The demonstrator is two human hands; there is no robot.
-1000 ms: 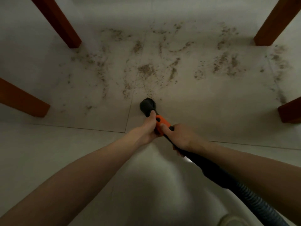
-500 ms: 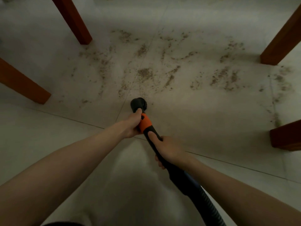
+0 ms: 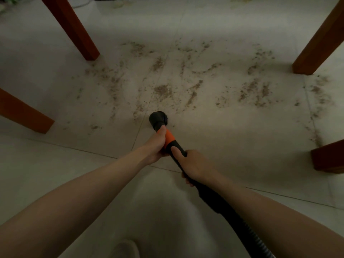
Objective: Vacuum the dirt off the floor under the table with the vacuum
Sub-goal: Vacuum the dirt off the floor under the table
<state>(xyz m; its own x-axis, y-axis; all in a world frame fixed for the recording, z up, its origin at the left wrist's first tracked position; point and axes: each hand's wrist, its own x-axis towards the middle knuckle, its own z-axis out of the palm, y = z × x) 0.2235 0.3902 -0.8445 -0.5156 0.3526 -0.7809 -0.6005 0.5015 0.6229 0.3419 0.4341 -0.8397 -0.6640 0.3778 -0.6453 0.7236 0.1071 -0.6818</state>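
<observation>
I hold a black vacuum wand with an orange collar (image 3: 169, 137) in both hands. Its round black nozzle (image 3: 158, 119) points down at the pale tiled floor, at the near edge of the brown dirt (image 3: 189, 90) scattered between the table legs. My left hand (image 3: 155, 148) is wrapped around the wand at the orange collar, just behind the nozzle. My right hand (image 3: 193, 165) grips the black handle farther back. The ribbed hose (image 3: 247, 231) runs off toward the lower right corner.
Reddish-brown wooden legs stand around the dirt: far left (image 3: 74, 32), near left (image 3: 24, 112), far right (image 3: 320, 45), near right (image 3: 327, 159). Tile joints cross the floor. A pale shoe tip (image 3: 124, 248) shows at the bottom edge.
The view has tilted up and shifted, so the legs and dirt sit lower in the frame. Both hands keep the same grip, and the nozzle stays at the near edge of the dirt.
</observation>
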